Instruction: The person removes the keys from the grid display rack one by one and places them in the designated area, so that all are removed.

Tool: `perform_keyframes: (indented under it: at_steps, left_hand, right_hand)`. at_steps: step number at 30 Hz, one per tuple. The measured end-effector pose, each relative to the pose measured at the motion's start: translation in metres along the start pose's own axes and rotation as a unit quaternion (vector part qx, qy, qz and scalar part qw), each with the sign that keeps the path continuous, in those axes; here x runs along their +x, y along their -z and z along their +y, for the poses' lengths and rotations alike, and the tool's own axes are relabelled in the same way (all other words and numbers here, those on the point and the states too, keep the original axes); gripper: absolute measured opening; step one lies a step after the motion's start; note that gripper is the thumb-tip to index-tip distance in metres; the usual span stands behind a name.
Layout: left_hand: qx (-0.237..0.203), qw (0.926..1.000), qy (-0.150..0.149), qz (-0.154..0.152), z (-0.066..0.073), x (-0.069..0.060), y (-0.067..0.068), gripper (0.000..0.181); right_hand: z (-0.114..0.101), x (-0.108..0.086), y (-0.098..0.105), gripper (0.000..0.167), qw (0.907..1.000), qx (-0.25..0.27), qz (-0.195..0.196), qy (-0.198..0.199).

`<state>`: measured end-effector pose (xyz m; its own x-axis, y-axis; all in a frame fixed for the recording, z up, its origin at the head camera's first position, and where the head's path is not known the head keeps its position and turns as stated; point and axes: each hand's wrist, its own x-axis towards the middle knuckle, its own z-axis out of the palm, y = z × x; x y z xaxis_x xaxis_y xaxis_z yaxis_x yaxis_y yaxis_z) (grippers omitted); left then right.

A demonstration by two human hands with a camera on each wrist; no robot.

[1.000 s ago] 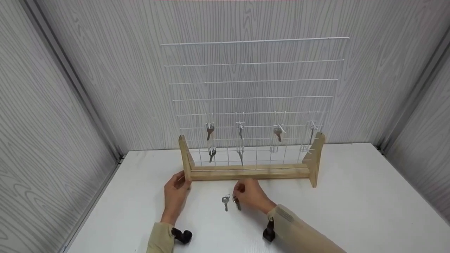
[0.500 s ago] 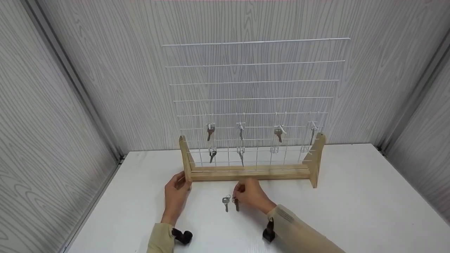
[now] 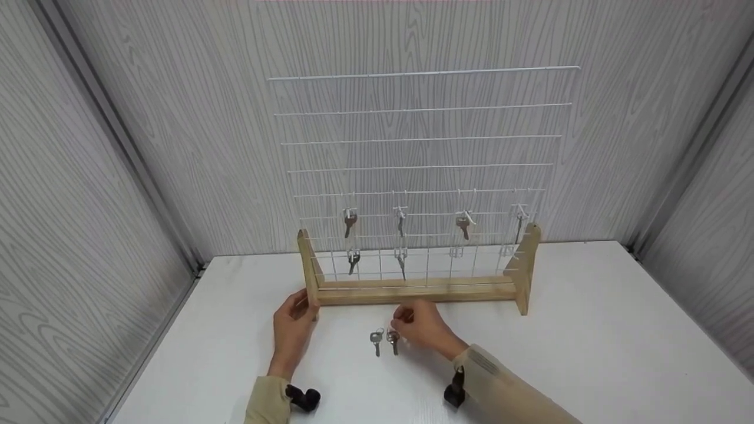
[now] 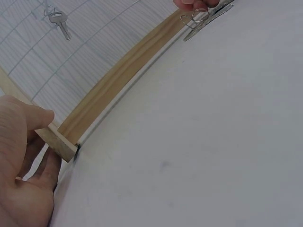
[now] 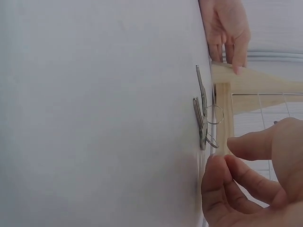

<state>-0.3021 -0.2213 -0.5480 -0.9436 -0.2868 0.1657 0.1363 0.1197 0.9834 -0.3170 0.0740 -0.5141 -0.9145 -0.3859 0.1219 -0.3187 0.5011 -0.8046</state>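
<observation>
From where I stand, the left hand (image 3: 291,331) grips the rack's left wooden upright (image 3: 308,268), thumb in front. The right hand (image 3: 426,325) has bent fingers at the ring end of the right key (image 3: 394,343); I can't tell whether they pinch it. The left key (image 3: 376,339) lies just beside it on the desk (image 3: 601,335), before the wire grid (image 3: 424,140).

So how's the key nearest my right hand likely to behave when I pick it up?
The key should stay stiff, since it looks like metal. Lifted by its thin wire ring, it may swing. Its flat shape suggests it would slide rather than roll if pushed.
</observation>
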Motion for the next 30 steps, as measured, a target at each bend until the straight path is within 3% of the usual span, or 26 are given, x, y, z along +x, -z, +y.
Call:
perform_keyframes:
  at_steps: [6,18,27,30]
  left_hand:
    - [0.007,1.0000,-0.003,-0.003,-0.001,0.000,0.000,0.049]
    - [0.003,1.0000,-0.002,-0.001,0.000,0.001,0.001,0.046]
    - [-0.002,0.9999,0.010,-0.003,0.002,0.000,0.000,0.047]
    - [0.002,1.0000,0.001,0.003,0.001,-0.001,-0.002,0.046]
  right_hand:
    - [0.001,-0.002,0.006,0.010,0.9993,-0.006,0.031,0.020]
    - [-0.020,0.003,0.034,0.008,0.9889,0.030,0.143,0.025]
    - [-0.031,0.007,0.043,0.012,0.9836,0.042,0.173,0.028]
    - [-0.034,0.009,0.043,0.015,0.9821,0.044,0.179,0.039]
